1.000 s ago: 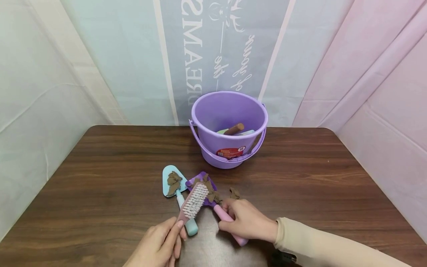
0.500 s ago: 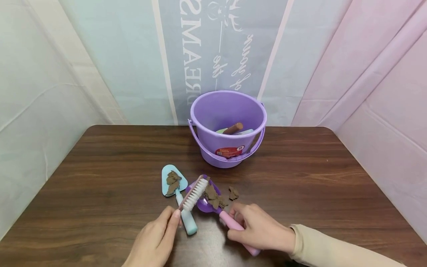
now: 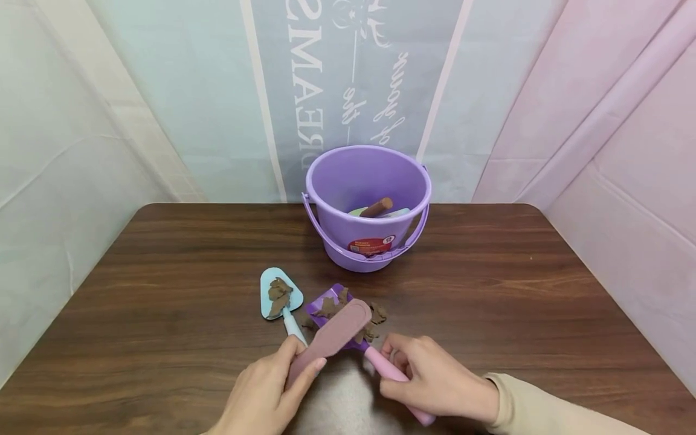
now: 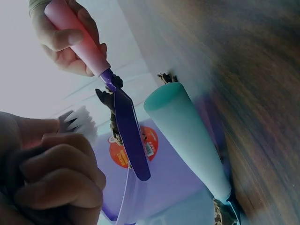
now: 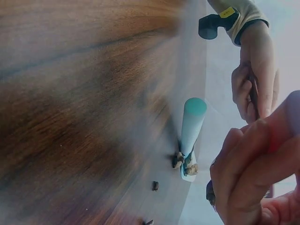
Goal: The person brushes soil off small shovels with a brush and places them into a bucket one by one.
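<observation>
My left hand (image 3: 261,386) grips a scrub brush (image 3: 342,329) by its handle. Its mauve back faces up, and its white bristles (image 4: 83,123) show in the left wrist view. The brush head overlaps the purple blade of a toy shovel (image 3: 388,366), whose pink handle my right hand (image 3: 437,380) holds. Brown crumpled scraps (image 3: 327,307) lie on that blade, which shows edge-on and raised off the table in the left wrist view. Left of it a light blue shovel (image 3: 295,294) rests on the table with more brown scraps (image 3: 279,293) on its blade.
A purple bucket (image 3: 331,235) with its handle down stands behind the shovels, a brown stick (image 3: 377,208) and pale green pieces inside. A loose brown scrap (image 3: 379,312) lies right of the purple shovel. Curtains (image 3: 206,103) rise behind the wooden table (image 3: 516,290).
My left hand has turned the brush over so its bristles face down, and moved it right over the purple shovel. My right hand has drawn the shovel slightly right and nearer.
</observation>
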The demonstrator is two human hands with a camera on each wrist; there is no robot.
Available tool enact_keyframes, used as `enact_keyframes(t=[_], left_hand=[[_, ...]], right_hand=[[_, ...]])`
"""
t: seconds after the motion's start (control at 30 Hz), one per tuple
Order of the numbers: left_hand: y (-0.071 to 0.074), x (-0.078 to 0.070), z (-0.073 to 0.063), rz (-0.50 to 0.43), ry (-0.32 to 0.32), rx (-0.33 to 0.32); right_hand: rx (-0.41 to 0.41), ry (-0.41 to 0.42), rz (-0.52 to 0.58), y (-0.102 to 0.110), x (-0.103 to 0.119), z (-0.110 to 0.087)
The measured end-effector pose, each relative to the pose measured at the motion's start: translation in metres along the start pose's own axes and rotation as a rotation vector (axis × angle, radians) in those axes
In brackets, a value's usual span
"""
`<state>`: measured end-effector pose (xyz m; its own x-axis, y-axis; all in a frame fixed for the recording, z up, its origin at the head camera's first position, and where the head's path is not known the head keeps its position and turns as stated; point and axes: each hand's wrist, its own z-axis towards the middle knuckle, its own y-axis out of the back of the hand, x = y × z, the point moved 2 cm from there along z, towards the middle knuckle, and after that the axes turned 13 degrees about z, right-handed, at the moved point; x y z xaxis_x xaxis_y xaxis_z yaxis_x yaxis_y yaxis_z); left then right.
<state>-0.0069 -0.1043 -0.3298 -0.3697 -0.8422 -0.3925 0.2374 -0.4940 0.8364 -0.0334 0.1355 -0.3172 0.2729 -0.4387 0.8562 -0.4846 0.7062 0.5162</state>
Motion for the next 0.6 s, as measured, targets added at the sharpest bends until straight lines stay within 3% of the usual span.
enact_keyframes(t=[0.37,0.6], left_hand=[[-0.0043,0.0007,0.0007,0.005,-0.103,-0.022],[-0.0009,-0.0003,0.0033,0.041,-0.026,0.054]], right_hand=[[0.016,0.005,0.01,0.0001,0.0017,-0.0049],[0.009,0.016,-0.008,0.001,0.0037,-0.0062]])
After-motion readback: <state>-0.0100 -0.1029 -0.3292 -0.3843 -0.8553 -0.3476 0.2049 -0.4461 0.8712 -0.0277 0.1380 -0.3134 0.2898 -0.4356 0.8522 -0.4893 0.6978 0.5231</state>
